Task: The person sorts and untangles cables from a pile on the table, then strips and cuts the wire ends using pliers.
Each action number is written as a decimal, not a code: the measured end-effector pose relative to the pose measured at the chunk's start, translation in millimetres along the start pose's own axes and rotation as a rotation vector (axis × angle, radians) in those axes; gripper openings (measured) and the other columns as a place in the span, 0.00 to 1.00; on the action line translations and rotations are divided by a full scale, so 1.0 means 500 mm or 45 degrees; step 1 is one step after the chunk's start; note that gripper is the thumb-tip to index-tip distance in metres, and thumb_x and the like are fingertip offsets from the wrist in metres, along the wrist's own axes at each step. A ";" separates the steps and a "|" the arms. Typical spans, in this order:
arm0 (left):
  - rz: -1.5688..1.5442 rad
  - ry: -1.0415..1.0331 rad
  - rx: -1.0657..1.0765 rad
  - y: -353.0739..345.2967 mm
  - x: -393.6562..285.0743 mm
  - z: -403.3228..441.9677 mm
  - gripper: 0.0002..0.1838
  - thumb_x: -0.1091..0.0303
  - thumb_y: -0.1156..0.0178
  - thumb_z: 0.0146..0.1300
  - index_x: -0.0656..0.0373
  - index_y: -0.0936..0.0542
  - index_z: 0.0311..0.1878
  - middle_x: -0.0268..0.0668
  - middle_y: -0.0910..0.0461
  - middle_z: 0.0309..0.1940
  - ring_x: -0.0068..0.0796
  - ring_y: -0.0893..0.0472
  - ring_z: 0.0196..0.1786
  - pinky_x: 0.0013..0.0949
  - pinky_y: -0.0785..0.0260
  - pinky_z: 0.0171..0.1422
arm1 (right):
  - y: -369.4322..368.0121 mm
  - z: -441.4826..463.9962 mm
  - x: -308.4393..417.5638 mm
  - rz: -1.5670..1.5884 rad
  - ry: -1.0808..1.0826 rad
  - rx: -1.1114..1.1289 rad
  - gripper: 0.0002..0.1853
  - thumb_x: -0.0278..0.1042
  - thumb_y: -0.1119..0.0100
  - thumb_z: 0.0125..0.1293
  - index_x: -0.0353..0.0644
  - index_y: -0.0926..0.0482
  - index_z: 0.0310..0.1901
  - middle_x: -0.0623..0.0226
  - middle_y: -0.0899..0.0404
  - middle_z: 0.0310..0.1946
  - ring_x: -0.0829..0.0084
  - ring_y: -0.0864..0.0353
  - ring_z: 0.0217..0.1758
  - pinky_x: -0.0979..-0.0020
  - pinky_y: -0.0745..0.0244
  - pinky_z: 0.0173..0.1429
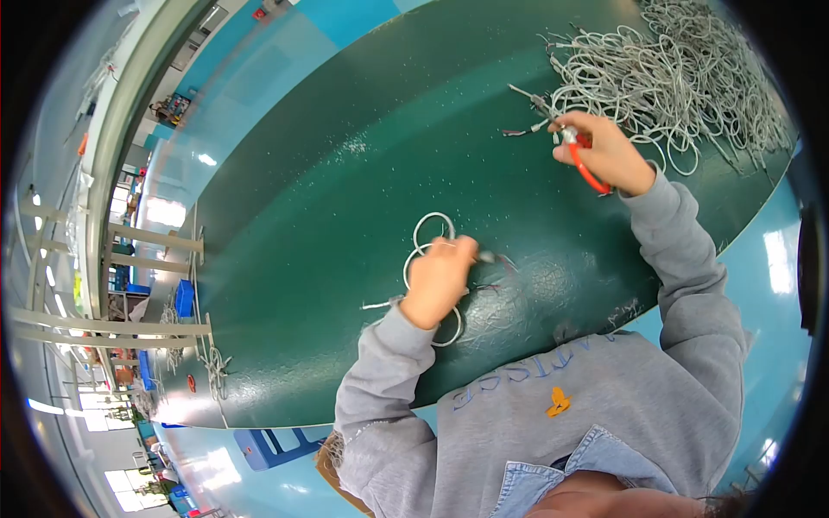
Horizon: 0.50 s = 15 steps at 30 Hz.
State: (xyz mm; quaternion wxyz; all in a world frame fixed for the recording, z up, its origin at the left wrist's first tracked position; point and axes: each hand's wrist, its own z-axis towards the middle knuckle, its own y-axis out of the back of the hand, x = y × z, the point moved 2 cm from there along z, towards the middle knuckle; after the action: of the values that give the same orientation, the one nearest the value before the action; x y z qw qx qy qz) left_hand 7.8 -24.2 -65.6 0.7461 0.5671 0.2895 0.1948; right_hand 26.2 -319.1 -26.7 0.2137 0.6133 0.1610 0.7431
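Observation:
My left hand point(439, 278) is closed around a looped white cable point(432, 216) low over the green tabletop point(345, 233). Stripped ends with thin dark wires stick out on its right side, slightly blurred. Farther up and to the right, my right hand point(600, 154) grips red-handled pliers point(591, 177); the fingers partly hide the jaws. Just beyond that hand lie cable ends point(540, 105) with dark connectors. They reach out from a big tangled pile of grey-white cables point(673, 86), and I cannot tell whether the pliers touch them.
Small white scraps point(352, 147) are scattered over the tabletop. More cables point(214, 367) hang by a rack point(160, 328) at the left, near blue bins point(184, 298). A blue stool point(268, 447) stands below the table's edge.

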 end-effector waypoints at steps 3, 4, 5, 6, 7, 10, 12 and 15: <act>-0.407 0.371 -0.649 0.091 0.070 -0.001 0.04 0.78 0.48 0.60 0.59 0.30 0.38 0.39 0.22 0.27 0.31 0.22 0.30 0.28 0.28 0.31 | -0.024 -0.002 0.034 0.188 0.017 0.061 0.15 0.27 0.37 0.54 0.34 0.25 0.43 0.72 0.28 0.28 0.83 0.31 0.30 0.79 0.33 0.36; -0.849 0.376 -0.860 0.119 0.091 -0.008 0.02 0.76 0.49 0.63 0.59 0.29 0.37 0.40 0.22 0.31 0.32 0.22 0.32 0.27 0.27 0.32 | -0.031 -0.001 0.046 0.296 0.025 0.079 0.14 0.24 0.38 0.54 0.35 0.26 0.43 0.74 0.30 0.27 0.85 0.33 0.29 0.80 0.34 0.35; -1.298 0.365 -1.059 0.141 0.103 -0.014 0.01 0.74 0.50 0.65 0.60 0.28 0.37 0.42 0.22 0.35 0.32 0.21 0.34 0.26 0.26 0.33 | -0.039 0.000 0.059 0.403 0.035 0.100 0.13 0.22 0.39 0.55 0.35 0.27 0.42 0.77 0.32 0.26 0.87 0.35 0.28 0.82 0.35 0.34; -1.283 0.347 -1.068 0.154 0.102 -0.016 0.01 0.74 0.50 0.65 0.60 0.28 0.37 0.42 0.22 0.35 0.32 0.21 0.34 0.26 0.26 0.33 | -0.047 0.001 0.071 0.409 0.057 0.092 0.13 0.22 0.39 0.55 0.35 0.27 0.42 0.77 0.32 0.26 0.87 0.35 0.28 0.82 0.35 0.34; -1.615 0.335 -1.169 0.164 0.103 -0.022 0.02 0.73 0.50 0.66 0.60 0.28 0.37 0.42 0.22 0.36 0.32 0.21 0.35 0.27 0.25 0.35 | -0.057 0.002 0.083 0.507 0.095 0.132 0.12 0.22 0.38 0.55 0.35 0.27 0.41 0.76 0.31 0.26 0.87 0.34 0.29 0.81 0.35 0.34; -2.291 0.276 -1.332 0.171 0.102 -0.033 0.05 0.71 0.50 0.67 0.62 0.28 0.38 0.44 0.22 0.38 0.30 0.22 0.37 0.27 0.24 0.40 | -0.093 -0.003 0.118 0.700 0.182 0.214 0.12 0.21 0.38 0.55 0.36 0.28 0.40 0.75 0.29 0.27 0.86 0.31 0.30 0.80 0.33 0.36; -2.577 0.280 -1.272 0.140 0.102 -0.029 0.05 0.71 0.49 0.66 0.63 0.27 0.39 0.45 0.23 0.39 0.31 0.22 0.39 0.28 0.24 0.46 | -0.127 -0.011 0.138 0.914 0.199 0.270 0.13 0.21 0.34 0.52 0.37 0.28 0.37 0.69 0.23 0.31 0.83 0.27 0.32 0.78 0.29 0.38; -2.764 0.326 -1.219 0.102 0.095 -0.019 0.07 0.71 0.49 0.66 0.65 0.27 0.41 0.46 0.23 0.41 0.32 0.23 0.41 0.30 0.25 0.50 | -0.158 -0.031 0.178 0.667 0.734 0.152 0.12 0.20 0.36 0.53 0.38 0.27 0.38 0.67 0.22 0.33 0.80 0.23 0.35 0.78 0.27 0.39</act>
State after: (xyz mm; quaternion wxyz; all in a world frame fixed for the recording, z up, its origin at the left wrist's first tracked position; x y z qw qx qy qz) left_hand 39.4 26.3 -28.5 0.6223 -0.3334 0.5881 -0.3947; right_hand 6.4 -205.0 5.8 -0.0733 0.4112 0.0953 0.9036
